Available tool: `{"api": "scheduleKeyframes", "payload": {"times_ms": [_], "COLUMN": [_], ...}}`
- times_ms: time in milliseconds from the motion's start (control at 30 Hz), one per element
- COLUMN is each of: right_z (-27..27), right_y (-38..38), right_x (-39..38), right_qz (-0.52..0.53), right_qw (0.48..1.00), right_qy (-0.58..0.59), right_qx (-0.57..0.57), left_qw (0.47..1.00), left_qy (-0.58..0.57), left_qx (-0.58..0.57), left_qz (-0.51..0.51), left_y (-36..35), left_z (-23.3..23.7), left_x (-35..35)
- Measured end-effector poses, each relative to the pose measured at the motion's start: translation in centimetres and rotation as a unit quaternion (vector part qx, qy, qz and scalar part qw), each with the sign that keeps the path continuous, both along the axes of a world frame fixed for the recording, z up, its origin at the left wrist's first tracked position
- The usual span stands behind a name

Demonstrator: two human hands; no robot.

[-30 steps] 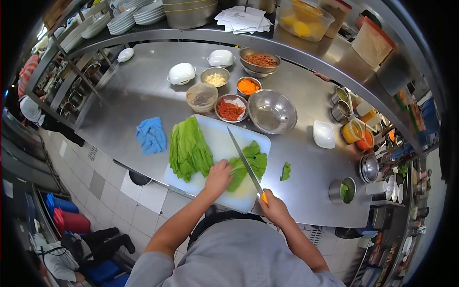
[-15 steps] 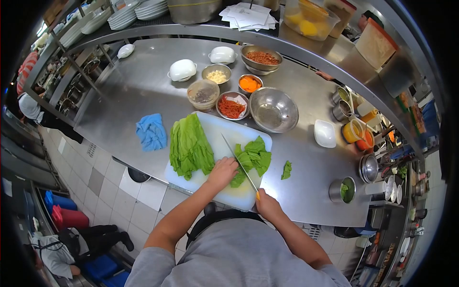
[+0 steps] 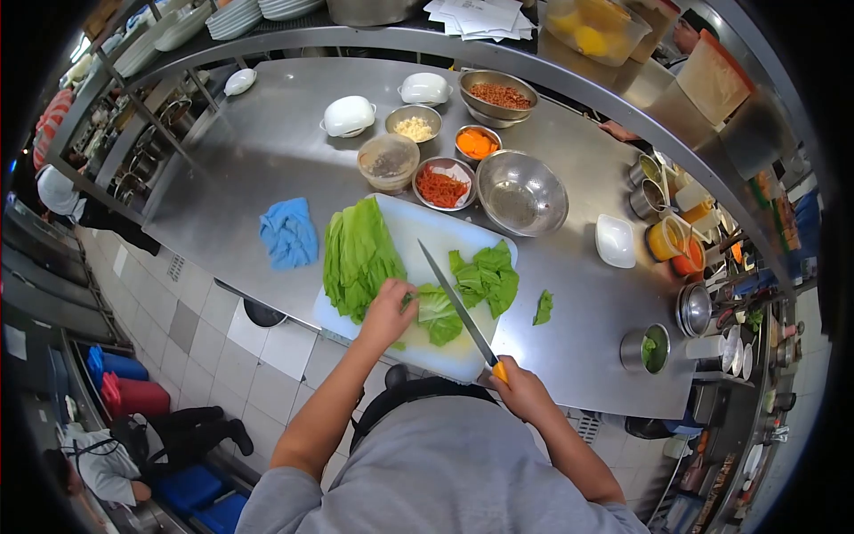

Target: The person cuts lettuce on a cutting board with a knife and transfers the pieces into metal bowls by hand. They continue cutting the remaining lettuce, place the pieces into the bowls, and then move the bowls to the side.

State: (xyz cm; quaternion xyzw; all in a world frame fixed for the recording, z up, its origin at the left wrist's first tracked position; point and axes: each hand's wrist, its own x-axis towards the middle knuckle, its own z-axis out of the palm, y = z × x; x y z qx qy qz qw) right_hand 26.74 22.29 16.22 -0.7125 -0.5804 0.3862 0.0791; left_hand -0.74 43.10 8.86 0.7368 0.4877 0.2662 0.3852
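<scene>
On a white cutting board (image 3: pixel 418 218), whole lettuce leaves (image 3: pixel 358 254) lie at the left and cut pieces (image 3: pixel 487 278) at the right. My left hand (image 3: pixel 389 313) is at the lower right edge of the whole leaves, fingers bent and apart; nothing is visible in its grasp. A smaller lettuce piece (image 3: pixel 438 313) lies just right of it. My right hand (image 3: pixel 516 387) is wrapped round the yellow handle of a knife (image 3: pixel 458 307), whose blade slants up and left over the board between the lettuce pieces. One loose leaf piece (image 3: pixel 543 307) rests on the steel table, right of the board.
An empty steel bowl (image 3: pixel 522 193), shredded red food (image 3: pixel 441 187), orange slices (image 3: pixel 476 142) and a lidded tub (image 3: pixel 388 162) stand behind the board. A blue cloth (image 3: pixel 288 233) lies left, a steel pot (image 3: pixel 644 349) right. A shelf (image 3: pixel 374 37) crosses above. Other people are around.
My left hand has moved left, away from the knife, and its fingers have spread. The knife has lifted off the cut pieces and moved slightly right. The view has shifted a little.
</scene>
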Motion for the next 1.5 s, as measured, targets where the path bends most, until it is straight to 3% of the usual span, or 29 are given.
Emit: {"api": "scheduleKeyframes", "payload": {"times_ms": [67, 133, 333, 500, 600, 700, 833, 900, 933, 1033, 1167, 1233, 1333, 1367, 1500], "right_z": [0.1, 0.5, 1.8, -4.9, -6.3, -6.7, -7.3, -9.3, -10.5, -11.5, -10.6, -11.4, -11.9, -13.0, -10.2], "right_y": [-1.1, -1.6, -2.3, -0.6, 2.1, 4.9, 1.7, -1.5, -2.9, -5.7, -5.5, -4.0, -1.4, -0.8, -1.7], "right_x": [-0.1, -0.1, -0.7, -3.1, -5.3, -5.6, -5.3, -4.7, -4.2, -2.7, -0.1, 0.4, 0.5, 1.2, 3.5], "right_qz": [0.018, 0.037, 0.045, 0.027, -0.003, -0.018, -0.055, -0.191, -0.202, -0.371, -0.416, -0.412, -0.389, -0.344, -0.352], "right_qw": [1.000, 0.999, 0.993, 0.995, 1.000, 1.000, 0.994, 0.965, 0.963, 0.908, 0.897, 0.895, 0.901, 0.901, 0.907], "right_qy": [-0.011, -0.024, -0.052, -0.066, -0.023, -0.018, -0.004, 0.108, 0.104, 0.096, 0.109, 0.099, 0.047, 0.072, 0.028], "right_qx": [-0.007, -0.010, -0.100, -0.066, 0.015, 0.015, 0.094, 0.144, 0.148, 0.171, 0.106, 0.138, 0.183, 0.255, 0.228], "left_qw": [1.000, 0.987, 0.982, 0.982, 0.981, 0.983, 0.986, 0.977, 0.968, 0.965, 0.955, 0.950, 0.964, 0.963, 0.953], "left_qy": [0.014, 0.069, 0.125, 0.127, 0.138, 0.133, 0.104, 0.135, 0.166, 0.158, 0.130, 0.127, 0.029, 0.084, 0.119], "left_qx": [0.017, 0.112, 0.056, 0.045, 0.015, -0.004, 0.017, 0.010, 0.004, -0.013, -0.020, -0.117, -0.010, 0.008, 0.120], "left_qz": [-0.020, -0.095, -0.132, -0.134, -0.136, -0.125, -0.127, -0.164, -0.189, -0.210, -0.266, -0.261, -0.263, -0.257, -0.253], "left_y": [0.1, 0.3, 0.6, 1.1, 1.1, 0.3, -0.2, -0.3, -0.1, 0.0, 2.1, 4.2, 6.5, 6.7, 5.6], "left_z": [-0.2, -0.3, -1.1, -1.7, -1.4, -1.7, -2.1, -1.9, -1.7, -1.1, -0.7, 0.6, 0.3, 1.8, 3.4], "left_x": [-0.2, 0.6, 1.6, 1.7, 2.0, 1.7, 1.4, 1.2, 1.3, 1.5, 2.3, 3.6, 5.4, 6.2, 7.6]}}
